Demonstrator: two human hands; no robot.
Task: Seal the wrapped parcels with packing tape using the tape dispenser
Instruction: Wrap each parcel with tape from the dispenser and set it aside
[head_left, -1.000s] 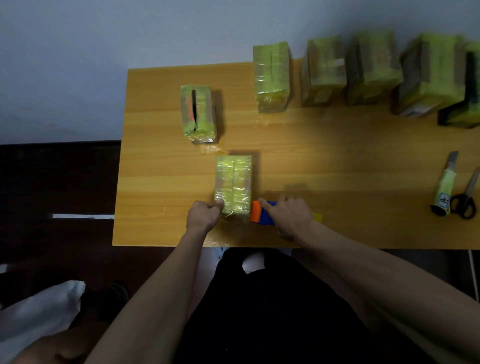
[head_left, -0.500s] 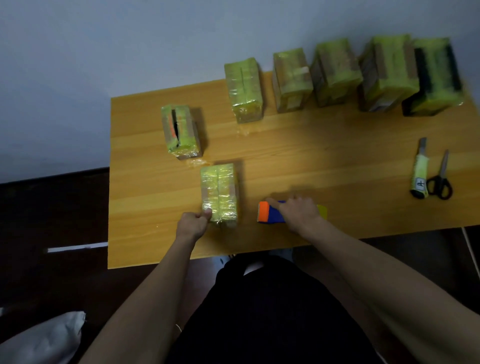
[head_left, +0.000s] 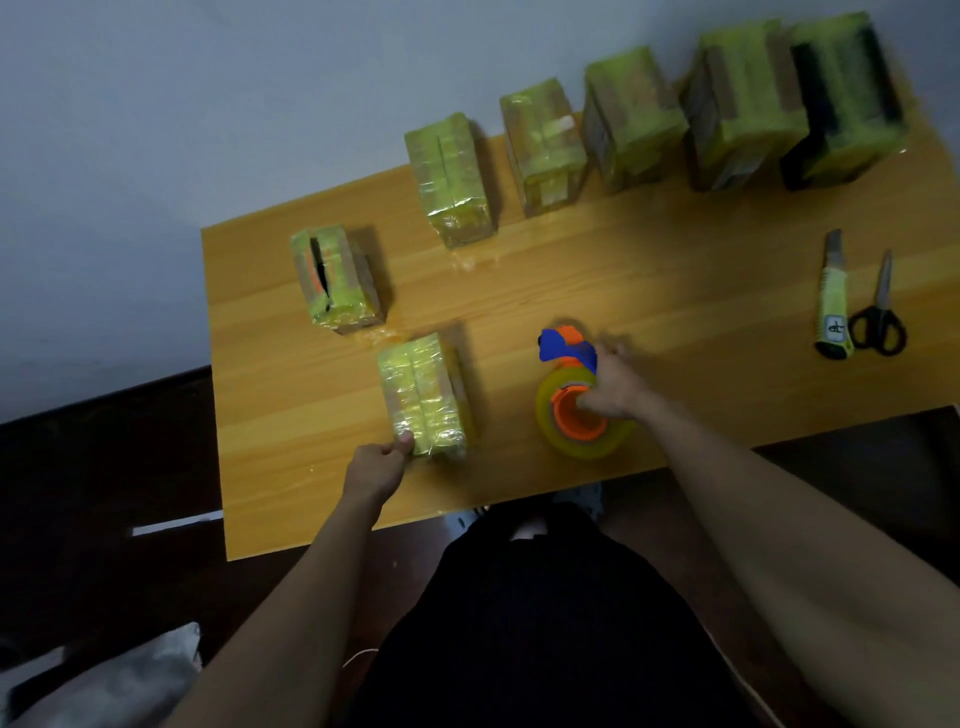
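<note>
A yellow-green wrapped parcel (head_left: 422, 394) lies near the front of the wooden table (head_left: 649, 270). My left hand (head_left: 378, 466) pinches its near left corner with thumb and curled fingers. To the right, the tape dispenser (head_left: 569, 396), blue and orange with a yellowish tape roll, stands tilted up off the table. My right hand (head_left: 615, 391) grips it at the handle and roll core. A second parcel (head_left: 335, 278) with a dark open slit on top sits behind and to the left.
Several more wrapped parcels (head_left: 634, 117) stand in a row along the table's far edge by the wall. A utility knife (head_left: 832, 296) and black-handled scissors (head_left: 879, 312) lie at the right. My dark-clothed lap is below the front edge.
My right hand has drawn the dispenser away from the parcel to the right and turned it up so the roll faces me. My left hand stays on the parcel's corner.
</note>
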